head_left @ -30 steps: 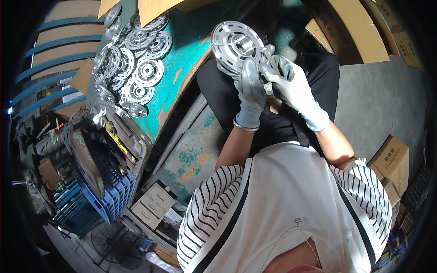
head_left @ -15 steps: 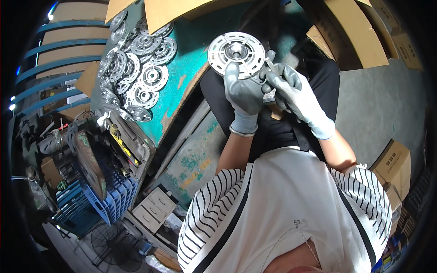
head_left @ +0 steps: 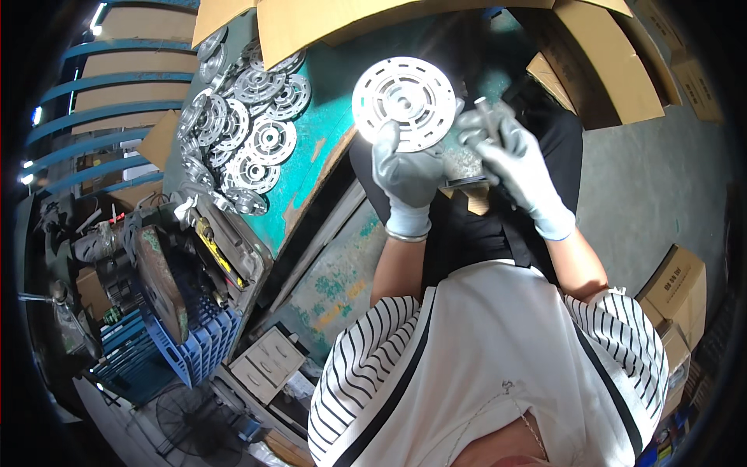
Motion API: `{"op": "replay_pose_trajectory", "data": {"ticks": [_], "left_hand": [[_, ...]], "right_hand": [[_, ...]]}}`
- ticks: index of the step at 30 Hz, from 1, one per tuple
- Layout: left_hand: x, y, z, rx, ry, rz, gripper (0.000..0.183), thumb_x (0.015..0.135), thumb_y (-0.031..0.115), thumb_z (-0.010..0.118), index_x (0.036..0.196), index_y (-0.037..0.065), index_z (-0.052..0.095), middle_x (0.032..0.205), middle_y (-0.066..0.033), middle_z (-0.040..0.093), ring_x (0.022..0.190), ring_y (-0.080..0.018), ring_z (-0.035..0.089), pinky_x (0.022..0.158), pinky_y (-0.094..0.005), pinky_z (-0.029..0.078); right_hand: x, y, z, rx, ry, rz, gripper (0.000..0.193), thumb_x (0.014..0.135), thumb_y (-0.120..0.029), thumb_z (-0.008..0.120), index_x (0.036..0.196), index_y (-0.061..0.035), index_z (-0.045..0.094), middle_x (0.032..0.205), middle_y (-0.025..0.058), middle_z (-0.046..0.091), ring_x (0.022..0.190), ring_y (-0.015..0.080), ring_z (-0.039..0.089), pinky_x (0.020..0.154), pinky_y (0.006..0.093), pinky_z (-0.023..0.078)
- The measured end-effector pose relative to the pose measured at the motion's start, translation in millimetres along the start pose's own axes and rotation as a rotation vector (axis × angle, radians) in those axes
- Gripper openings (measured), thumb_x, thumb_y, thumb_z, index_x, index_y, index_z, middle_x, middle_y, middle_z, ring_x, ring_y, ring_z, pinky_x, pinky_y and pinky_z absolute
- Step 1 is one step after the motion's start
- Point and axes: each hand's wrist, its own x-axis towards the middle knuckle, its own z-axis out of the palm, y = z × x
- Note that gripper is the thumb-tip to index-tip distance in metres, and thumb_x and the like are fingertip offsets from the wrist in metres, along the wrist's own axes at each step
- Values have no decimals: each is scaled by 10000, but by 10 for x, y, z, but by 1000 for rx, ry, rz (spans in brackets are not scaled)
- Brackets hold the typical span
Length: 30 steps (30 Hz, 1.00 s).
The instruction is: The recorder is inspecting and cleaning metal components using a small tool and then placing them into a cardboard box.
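My left hand, in a grey-coated glove, grips a round silver metal disc by its near edge. Slots ring the disc, and its bright centre has a small hole. To the right of the disc, apart from it, my gloved right hand is closed around a short rod-like tool with a pale tip. Motion blur hides the tool's exact kind. Between and below the hands, a grey block-like thing shows above my lap, partly covered.
Several similar discs lie heaped on the green worktable at the left. Cardboard flaps border the far side, and an open carton stands far right. A blue crate and a yellow cutter are at the near left.
The disc has tilted, its face now catching bright light. My right hand has drawn away from the disc's edge to the right, and the rod-like tool shows more plainly.
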Motion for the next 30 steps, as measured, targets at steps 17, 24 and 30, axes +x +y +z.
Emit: {"op": "replay_pose_trajectory", "data": {"ticks": [17,24,30], "left_hand": [[245,497,30,-568,-43,-302,392,911,140,529,1167,-138,426,1016,-239,619,904,-293,646,796,-375,534],[206,248,113,-144,-34,112,539,801,118,725,1158,-111,392,945,-182,637,827,-244,663,703,-338,578],[141,253,96,-220,-66,-125,668,695,231,831,1105,-131,448,1007,-147,607,899,-209,635,743,-309,556]], "right_hand": [[-69,-54,13,26,-137,119,334,906,-244,582,1124,5,539,698,2,584,464,23,445,444,169,387],[-114,93,-61,-529,-95,50,237,910,-219,551,1027,-17,591,761,92,602,662,176,591,616,321,462],[-122,117,-55,-691,-100,-22,262,900,-286,570,979,-38,599,793,146,612,739,324,607,665,378,463]]}}
